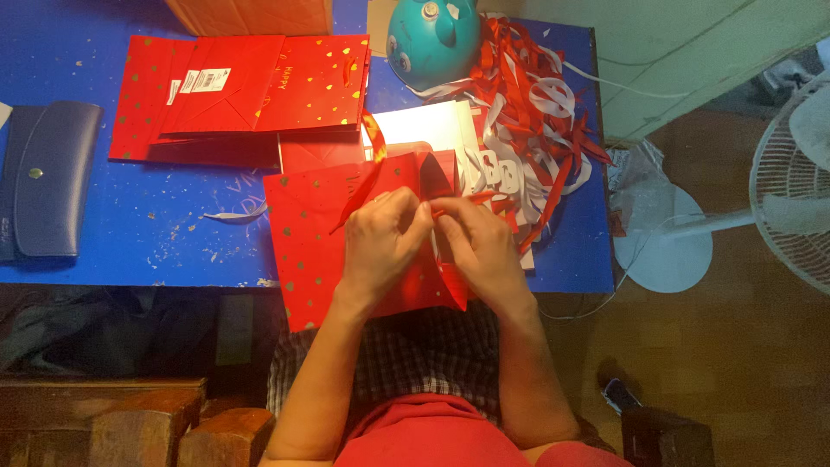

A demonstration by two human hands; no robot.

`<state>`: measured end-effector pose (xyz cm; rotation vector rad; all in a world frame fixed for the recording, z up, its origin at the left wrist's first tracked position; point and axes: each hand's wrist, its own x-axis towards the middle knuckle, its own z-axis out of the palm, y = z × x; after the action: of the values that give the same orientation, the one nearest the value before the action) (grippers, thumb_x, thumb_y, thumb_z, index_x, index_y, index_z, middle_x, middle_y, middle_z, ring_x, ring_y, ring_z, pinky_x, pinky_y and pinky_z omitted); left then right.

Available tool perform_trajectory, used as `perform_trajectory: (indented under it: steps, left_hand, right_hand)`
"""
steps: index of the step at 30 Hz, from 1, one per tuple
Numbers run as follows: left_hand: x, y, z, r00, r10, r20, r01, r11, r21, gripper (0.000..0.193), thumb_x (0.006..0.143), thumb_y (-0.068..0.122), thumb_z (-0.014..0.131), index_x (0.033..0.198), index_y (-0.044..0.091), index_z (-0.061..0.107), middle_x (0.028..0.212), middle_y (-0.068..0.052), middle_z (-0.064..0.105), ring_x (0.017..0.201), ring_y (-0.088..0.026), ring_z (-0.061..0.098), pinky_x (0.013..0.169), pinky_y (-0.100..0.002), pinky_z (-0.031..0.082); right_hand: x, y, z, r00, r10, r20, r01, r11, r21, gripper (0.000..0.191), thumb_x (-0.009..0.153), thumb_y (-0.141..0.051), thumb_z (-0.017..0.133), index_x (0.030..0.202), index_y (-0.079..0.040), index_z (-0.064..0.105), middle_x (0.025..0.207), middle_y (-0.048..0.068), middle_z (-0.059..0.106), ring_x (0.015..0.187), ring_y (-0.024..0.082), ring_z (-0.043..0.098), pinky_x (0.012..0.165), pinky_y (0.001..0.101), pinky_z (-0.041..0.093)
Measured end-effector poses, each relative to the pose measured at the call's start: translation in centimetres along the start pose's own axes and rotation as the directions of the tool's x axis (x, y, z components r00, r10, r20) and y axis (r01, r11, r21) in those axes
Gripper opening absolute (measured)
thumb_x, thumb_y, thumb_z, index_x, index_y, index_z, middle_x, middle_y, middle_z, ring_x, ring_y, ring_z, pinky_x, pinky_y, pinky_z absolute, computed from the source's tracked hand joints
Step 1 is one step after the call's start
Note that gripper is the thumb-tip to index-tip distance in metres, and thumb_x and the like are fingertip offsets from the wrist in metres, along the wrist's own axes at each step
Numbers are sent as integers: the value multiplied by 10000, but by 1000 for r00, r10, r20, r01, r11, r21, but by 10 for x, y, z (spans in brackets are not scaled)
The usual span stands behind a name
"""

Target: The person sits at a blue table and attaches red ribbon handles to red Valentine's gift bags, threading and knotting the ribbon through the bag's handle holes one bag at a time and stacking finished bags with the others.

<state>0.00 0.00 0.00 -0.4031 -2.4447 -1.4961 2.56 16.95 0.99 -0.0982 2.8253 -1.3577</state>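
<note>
Both hands meet over a red paper gift bag [311,251] dotted with gold, which lies flat at the near edge of the blue table [156,233] and overhangs it toward the person's lap. The left hand [380,242] is curled tight, its fingers pinching a red ribbon [370,164] that arcs up and away from the bag's open mouth. The right hand [480,246] is also closed narrow, fingertips pressed against those of the left at the bag's top edge, gripping the ribbon's other part and the bag's rim; exactly which it pinches cannot be told.

Just beyond the bag lies a stack of flat red bags [242,95], some with white labels, and a white sheet [424,125] sits between the stack and a heap of red and white ribbon strips [536,130] at the table's right end. A teal round toy with eyes [432,35] stands at the far edge, touching the heap. A dark blue wallet [47,177] lies well apart at the left. On the floor to the right stands a white fan [791,190] on its round base.
</note>
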Motion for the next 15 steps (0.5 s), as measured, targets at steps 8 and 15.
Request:
perform_trajectory:
  steps: [8, 15]
  left_hand:
    - [-16, 54, -35, 963, 270, 15, -270, 963, 25, 211, 939, 109, 687, 796, 38, 549, 721, -98, 571, 668, -271, 595, 595, -402, 468]
    - [-20, 64, -50, 977, 208, -37, -211, 975, -75, 190, 933, 65, 687, 790, 35, 567, 700, -100, 546, 641, -268, 562, 601, -390, 448]
  right_hand:
    - [-9, -5, -5, 967, -138, 213, 131, 990, 46, 255, 890, -55, 576, 1126, 41, 579, 990, 241, 648, 936, 421, 659, 796, 434, 523]
    - [-16, -13, -9, 700, -297, 649, 226, 955, 194, 359, 702, 23, 554, 1059, 48, 588, 878, 238, 644, 858, 371, 668, 759, 435, 554]
